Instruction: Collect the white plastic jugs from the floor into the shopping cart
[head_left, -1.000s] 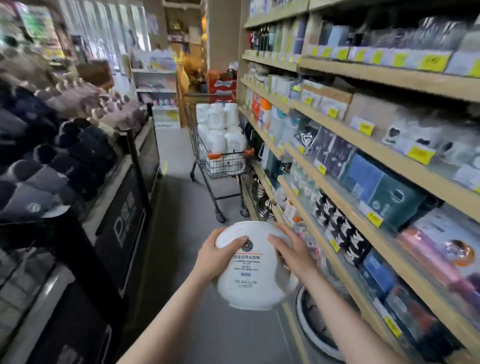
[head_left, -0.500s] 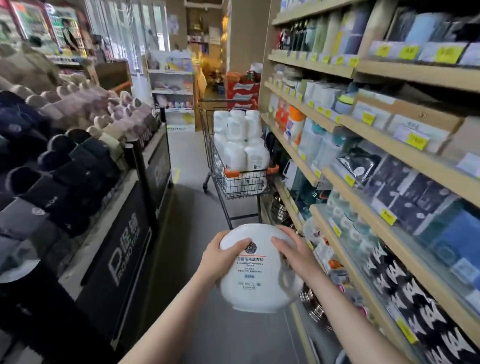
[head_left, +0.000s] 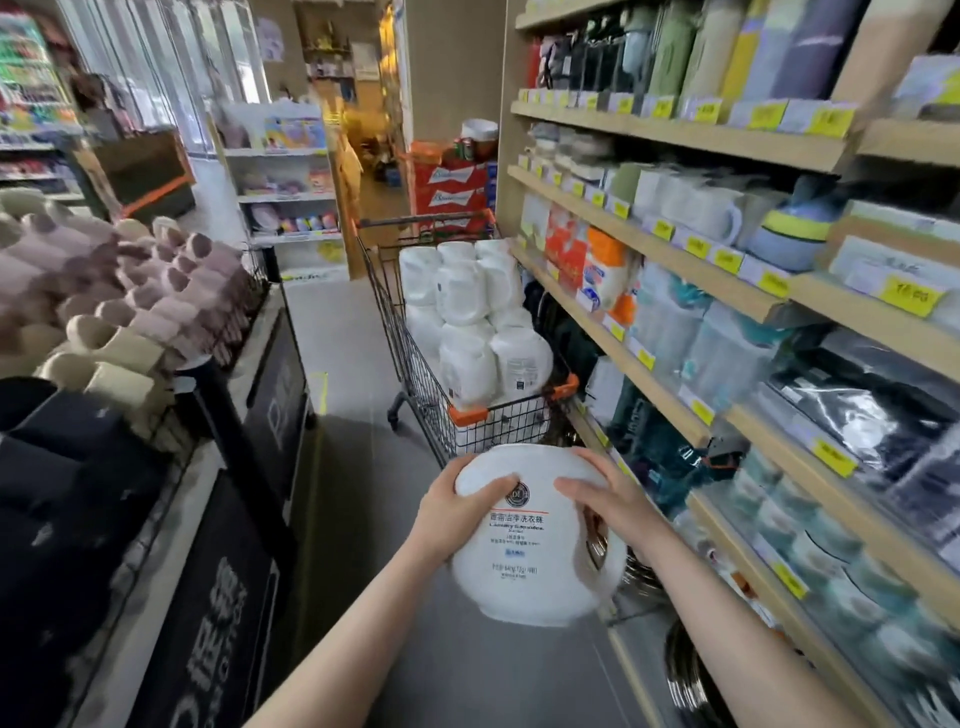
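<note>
While your left hand and right hand clasp the jug, the cart looks heaped; it could roll off.

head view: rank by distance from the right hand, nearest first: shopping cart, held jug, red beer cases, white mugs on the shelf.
From the right hand:
1. Held jug, in its grip, shared with the left hand.
2. Shopping cart, just ahead in the aisle.
3. White mugs, up on the right-side shelf.
4. Red beer cases, stacked beyond the cart at the aisle's end.
</note>
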